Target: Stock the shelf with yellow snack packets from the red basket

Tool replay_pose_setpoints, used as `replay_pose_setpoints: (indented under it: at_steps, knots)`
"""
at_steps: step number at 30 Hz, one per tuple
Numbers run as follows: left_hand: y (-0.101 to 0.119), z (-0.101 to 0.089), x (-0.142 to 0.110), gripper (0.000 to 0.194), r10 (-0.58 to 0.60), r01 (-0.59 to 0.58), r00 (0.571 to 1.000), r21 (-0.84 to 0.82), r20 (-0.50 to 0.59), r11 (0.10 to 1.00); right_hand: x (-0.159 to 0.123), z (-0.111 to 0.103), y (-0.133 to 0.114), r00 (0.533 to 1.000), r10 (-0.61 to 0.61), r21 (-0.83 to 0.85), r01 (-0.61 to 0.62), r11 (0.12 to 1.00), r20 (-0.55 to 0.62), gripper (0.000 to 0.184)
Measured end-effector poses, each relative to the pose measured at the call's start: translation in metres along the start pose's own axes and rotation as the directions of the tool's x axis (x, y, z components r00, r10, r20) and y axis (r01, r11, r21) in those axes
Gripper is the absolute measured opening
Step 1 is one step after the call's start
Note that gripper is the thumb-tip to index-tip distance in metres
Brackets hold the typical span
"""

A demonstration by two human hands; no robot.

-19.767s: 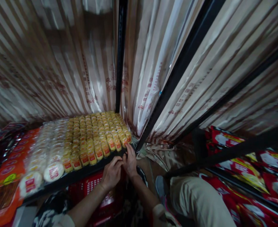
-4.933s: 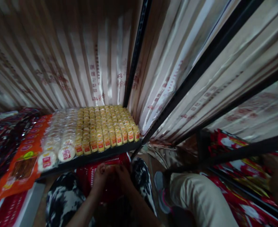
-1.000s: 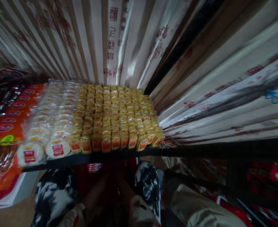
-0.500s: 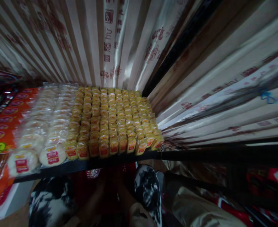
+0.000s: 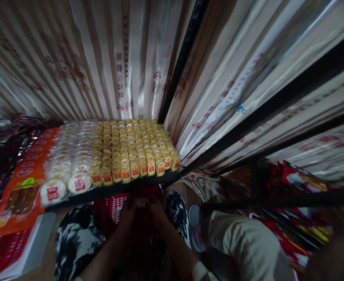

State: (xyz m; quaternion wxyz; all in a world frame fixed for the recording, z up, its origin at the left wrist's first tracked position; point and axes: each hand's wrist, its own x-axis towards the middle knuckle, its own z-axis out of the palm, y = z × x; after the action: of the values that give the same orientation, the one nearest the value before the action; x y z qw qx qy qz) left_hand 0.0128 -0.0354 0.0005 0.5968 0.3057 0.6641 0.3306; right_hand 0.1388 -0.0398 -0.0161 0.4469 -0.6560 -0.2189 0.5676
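Note:
My left hand (image 5: 128,210) and my right hand (image 5: 155,206) are held low between my knees, close together, just below the front edge of the shelf. A small pale patch shows between them, too dim to name. Their fingers are lost in shadow, so I cannot tell whether they grip anything. Beside my left hand is a red plastic basket (image 5: 117,203) with a slotted wall. Above both hands, rows of small yellow packaged snacks (image 5: 133,154) stand on the black-edged shelf (image 5: 101,192). Round white packaged cakes (image 5: 80,182) sit to their left.
Orange snack packs (image 5: 25,183) and dark glossy packs (image 5: 2,168) lie farther left. Pleated printed curtain (image 5: 107,58) hangs behind black frame posts (image 5: 183,54). At right, another person's beige trouser leg (image 5: 245,238) and grey shoe (image 5: 195,228) are close, with red packages (image 5: 300,179) beyond.
My view has swung right, so the shelf sits farther left and more red packages show at right. Both forearms are clearer now, with the hands nearer the shelf edge and closer together.

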Motion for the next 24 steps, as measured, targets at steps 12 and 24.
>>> replay_pose_setpoints:
  at_steps: [12, 24]
  knots:
    - [0.08, 0.033, -0.049, 0.053, 0.347, -0.35, 0.914, -0.024, 0.209, 0.936, -0.064, -0.025, -0.065, 1.0, -0.018, 0.384, 0.016, 0.923, 0.0, 0.041]
    - [0.152, 0.047, -0.06, 0.037, 0.213, -0.294, 0.922, 0.225, 0.325, 0.929, -0.073, -0.044, -0.087, 0.799, -0.601, -0.041, 0.601, 0.798, -0.005, 0.043]
